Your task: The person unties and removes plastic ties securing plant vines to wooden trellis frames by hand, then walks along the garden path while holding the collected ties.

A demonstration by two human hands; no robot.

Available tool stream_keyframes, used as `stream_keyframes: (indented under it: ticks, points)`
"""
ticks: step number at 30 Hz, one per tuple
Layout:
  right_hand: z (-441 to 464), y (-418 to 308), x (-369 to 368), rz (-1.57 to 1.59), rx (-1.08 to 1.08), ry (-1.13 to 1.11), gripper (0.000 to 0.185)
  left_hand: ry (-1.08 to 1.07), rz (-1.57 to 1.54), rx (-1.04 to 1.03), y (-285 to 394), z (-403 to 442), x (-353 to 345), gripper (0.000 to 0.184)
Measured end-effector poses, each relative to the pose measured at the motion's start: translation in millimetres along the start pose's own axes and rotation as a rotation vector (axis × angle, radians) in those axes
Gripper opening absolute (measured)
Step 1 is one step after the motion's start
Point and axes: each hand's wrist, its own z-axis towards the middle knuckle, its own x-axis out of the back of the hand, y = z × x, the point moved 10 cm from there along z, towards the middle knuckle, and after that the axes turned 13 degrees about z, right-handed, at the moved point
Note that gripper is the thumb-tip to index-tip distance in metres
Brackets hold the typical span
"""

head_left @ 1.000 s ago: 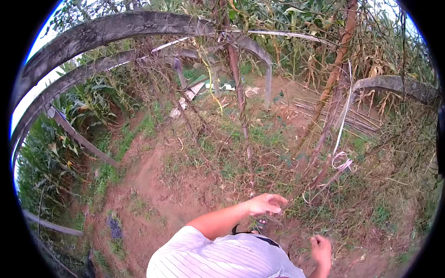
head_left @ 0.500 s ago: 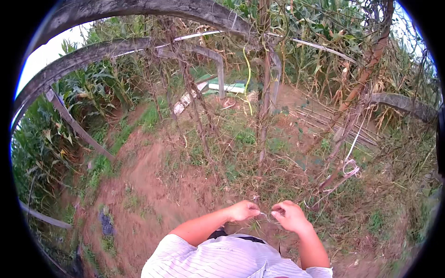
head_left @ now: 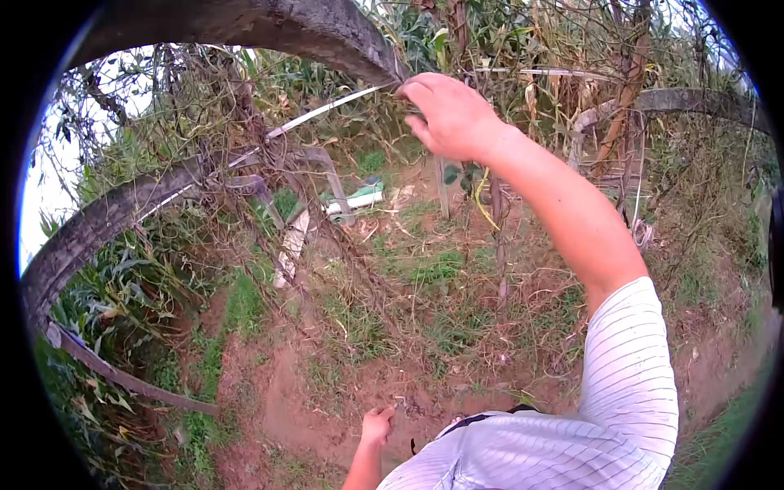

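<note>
My right hand is raised at the upper middle, beside the end of a thick grey curved beam and a white strip. Its fingers are bent, with a gap between them and the thumb; nothing shows in that gap. Behind the hand, dry vines climb upward. Low in the view, my left hand is closed in front of my body. What it holds, if anything, is too small to make out.
Dry vines hang ahead on the left. A yellow strap dangles near a stem. Beyond lies a white-and-green sheet. A lower grey beam curves across the left. Corn plants border the ground.
My right hand has risen from beside the left hand to the beam. My left hand has moved lower and leftward. The view has shifted, bringing the beam nearer.
</note>
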Motion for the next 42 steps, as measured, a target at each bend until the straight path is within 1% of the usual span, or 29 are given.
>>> stream_keyframes:
  ticks: [1,3,5,7,8,9,10,12,13,15,16,18,19,21,22,23,25,26,28,29,31,32,33,35,39,40,42]
  points:
    - [9,30,-6,-0.173,-0.142,-0.083,0.041,-0.002,0.019,-0.004,-9,3,15,0.019]
    - [1,76,-4,-0.325,-0.35,-0.169,0.048,0.138,-0.139,0.077,-55,8,50,0.024]
    - [-29,104,-3,-0.528,-0.288,-0.04,0.056,0.181,-0.28,0.147,-121,17,82,0.015]
    - [-70,134,1,-0.602,-0.477,-0.135,0.061,0.218,-0.338,0.235,-206,29,104,0.014]
    - [-88,150,1,-0.623,-0.552,-0.245,0.056,0.274,-0.31,0.276,-228,23,112,0.015]
    - [-100,157,0,-0.64,-0.628,-0.354,0.052,0.324,-0.25,0.294,-238,22,117,0.015]
    - [-105,157,0,-0.642,-0.631,-0.355,0.052,0.374,-0.178,0.305,-247,20,123,0.015]
    - [-126,145,-25,-0.594,-0.617,-0.65,0.038,0.433,-0.082,0.29,-252,24,127,0.015]
    - [-138,141,-38,-0.581,-0.486,-0.566,0.03,0.455,-0.05,0.275,-251,26,128,0.015]
    - [-147,114,-38,-0.55,-0.413,-0.543,0.028,0.475,-0.004,0.243,-243,32,127,0.015]
    - [-145,102,-30,-0.554,-0.405,-0.536,0.028,0.483,0.006,0.225,-236,40,123,0.015]
    - [-151,87,-20,-0.476,-0.446,-0.642,0.032,0.489,0.026,0.191,-225,52,115,0.015]
    - [-148,90,-15,-0.484,-0.44,-0.638,0.032,0.488,0.034,0.178,-218,58,110,0.016]
    - [-135,92,1,-0.445,-0.404,-0.499,0.041,0.491,0.045,0.154,-205,67,100,0.016]
    - [-123,98,12,-0.421,-0.409,-0.326,0.048,0.489,0.054,0.147,-197,71,95,0.016]
    - [-109,99,28,-0.342,-0.36,-0.092,0.046,0.489,0.058,0.14,-190,74,91,0.016]
    - [-80,120,54,-0.103,-0.266,0.202,0.041,0.491,0.071,0.128,-176,79,84,0.016]
    - [-69,130,55,-0.102,-0.27,0.205,0.041,0.491,0.077,0.126,-172,80,80,0.016]
    - [-58,167,43,-0.084,-0.517,0.078,0.033,0.494,0.088,0.122,-166,83,73,0.016]
    - [-53,171,40,-0.08,-0.525,0.082,0.033,0.494,0.096,0.12,-164,83,71,0.017]
    - [-57,196,22,-0.151,-0.748,-0.089,0.027,0.501,0.107,0.116,-159,84,69,0.017]
    - [-56,205,19,-0.155,-0.618,0.067,0.026,0.5,0.111,0.116,-158,86,68,0.017]
    - [-58,207,16,-0.153,-0.616,0.066,0.026,0.5,0.113,0.118,-159,85,65,0.017]
    - [-61,220,10,0.001,-0.695,0.098,0.025,0.511,0.112,0.125,-158,83,62,0.017]
    - [-72,212,21,0.075,-0.698,0.15,0.025,0.517,0.127,0.139,-163,82,56,0.018]
    - [-75,202,22,0.089,-0.634,0.159,0.021,0.519,0.132,0.142,-163,83,55,0.018]
    - [-82,184,23,0.071,-0.598,0.137,0.02,0.515,0.134,0.149,-164,84,52,0.018]
